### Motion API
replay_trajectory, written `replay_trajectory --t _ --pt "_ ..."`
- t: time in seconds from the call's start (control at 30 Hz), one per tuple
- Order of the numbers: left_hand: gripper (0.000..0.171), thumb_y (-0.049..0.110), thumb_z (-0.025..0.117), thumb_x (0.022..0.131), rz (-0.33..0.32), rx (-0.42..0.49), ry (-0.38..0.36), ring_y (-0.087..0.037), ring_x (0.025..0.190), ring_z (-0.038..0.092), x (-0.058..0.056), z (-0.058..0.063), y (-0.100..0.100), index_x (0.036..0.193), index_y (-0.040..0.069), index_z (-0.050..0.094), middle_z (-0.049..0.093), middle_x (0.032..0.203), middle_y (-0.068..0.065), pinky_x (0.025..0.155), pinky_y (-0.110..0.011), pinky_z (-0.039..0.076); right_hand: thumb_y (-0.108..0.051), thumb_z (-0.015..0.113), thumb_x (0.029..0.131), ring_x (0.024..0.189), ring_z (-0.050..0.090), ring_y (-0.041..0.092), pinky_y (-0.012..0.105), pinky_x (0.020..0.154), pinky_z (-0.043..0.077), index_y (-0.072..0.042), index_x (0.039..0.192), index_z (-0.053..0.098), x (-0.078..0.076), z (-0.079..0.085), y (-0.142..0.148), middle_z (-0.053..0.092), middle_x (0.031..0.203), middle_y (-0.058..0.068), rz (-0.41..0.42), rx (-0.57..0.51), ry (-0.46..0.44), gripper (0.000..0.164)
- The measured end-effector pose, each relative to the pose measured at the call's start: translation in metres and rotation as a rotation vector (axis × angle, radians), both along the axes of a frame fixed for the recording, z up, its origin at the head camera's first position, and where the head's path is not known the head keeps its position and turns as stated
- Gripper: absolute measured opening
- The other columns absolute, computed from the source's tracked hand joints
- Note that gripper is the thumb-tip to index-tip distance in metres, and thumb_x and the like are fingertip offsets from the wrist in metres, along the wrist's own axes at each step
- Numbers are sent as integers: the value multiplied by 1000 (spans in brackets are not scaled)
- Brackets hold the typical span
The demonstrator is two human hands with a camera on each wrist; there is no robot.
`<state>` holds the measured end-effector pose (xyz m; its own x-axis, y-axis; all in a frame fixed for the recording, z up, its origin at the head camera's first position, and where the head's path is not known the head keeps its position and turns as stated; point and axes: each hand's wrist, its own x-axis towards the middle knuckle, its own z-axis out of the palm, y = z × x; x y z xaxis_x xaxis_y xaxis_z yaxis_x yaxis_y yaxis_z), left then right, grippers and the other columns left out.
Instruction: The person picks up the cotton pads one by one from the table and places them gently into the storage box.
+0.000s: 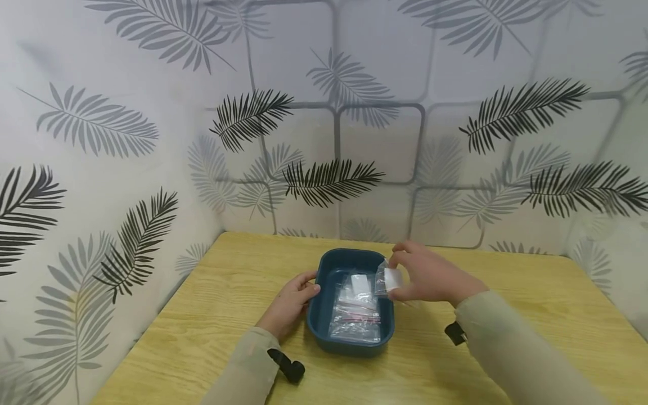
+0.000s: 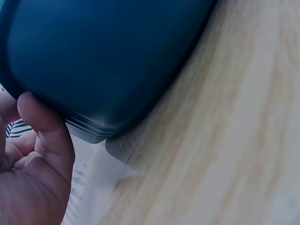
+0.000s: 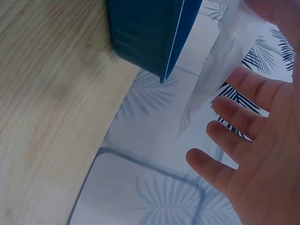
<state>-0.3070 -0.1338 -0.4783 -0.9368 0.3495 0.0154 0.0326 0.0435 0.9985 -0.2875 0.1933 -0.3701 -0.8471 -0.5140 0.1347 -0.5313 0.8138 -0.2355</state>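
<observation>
A dark blue plastic bin point(image 1: 350, 349) stands on the table, with several clear zip bags point(image 1: 354, 320) lying flat inside. One of these has a white piece point(image 1: 360, 286) in it or on it. My left hand point(image 1: 291, 304) grips the bin's left side, thumb at the rim; the left wrist view shows the thumb point(image 2: 44, 122) against the blue wall. Over the bin's right rim, my right hand point(image 1: 430, 275) pinches a small clear zip bag point(image 1: 381, 278) with a white patch. Seen from the right wrist, that bag point(image 3: 220, 65) hangs from thumb and forefinger while the other fingers point(image 3: 211, 168) spread apart.
The yellow wood-grain table point(image 1: 202, 337) runs back to a pale wall covering point(image 1: 379, 214) with a feather-leaf pattern, which also closes off the left side. Black straps with small devices point(image 1: 291, 368) sit on both wrists.
</observation>
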Motion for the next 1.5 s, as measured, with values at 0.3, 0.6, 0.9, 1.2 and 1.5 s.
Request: replay_trajectory --t 0.3,0.6,0.9,1.2,1.5 --pt "50 18 56 106 -11 9 1 -25 94 60 3 -5 1 152 3 42 58 110 -21 83 -31 50 -51 82 76 123 51 35 50 99 46 -13 117 69 -16 -6 -26 49 140 14 -24 -16 15 57" --pt "51 20 56 105 -14 21 -4 -21 89 59 1 -5 -1 152 4 43 57 105 -15 80 -31 50 -55 81 77 128 48 38 55 102 43 -13 123 68 -28 -14 -51 48 144 16 -119 45 25 64" --pt "50 19 56 106 -21 40 -11 -20 86 59 -1 -5 -2 151 3 42 57 104 -14 76 -30 51 -54 77 82 136 41 41 59 104 40 -13 135 63 -30 -15 -45 42 151 17 -138 51 14 68" --pt "52 20 56 105 -7 26 -4 -21 91 60 -1 -4 -3 152 4 41 57 110 -18 80 -31 52 -59 71 87 140 35 42 61 107 36 -12 136 64 -28 -21 -35 39 154 20 -115 91 28 68" --pt "52 22 58 105 -17 34 -13 -22 90 61 -1 -3 -1 152 5 42 58 109 -18 78 -31 52 -75 51 91 149 16 45 71 108 24 -25 121 75 -25 -40 -38 31 161 18 -57 206 -25 63"
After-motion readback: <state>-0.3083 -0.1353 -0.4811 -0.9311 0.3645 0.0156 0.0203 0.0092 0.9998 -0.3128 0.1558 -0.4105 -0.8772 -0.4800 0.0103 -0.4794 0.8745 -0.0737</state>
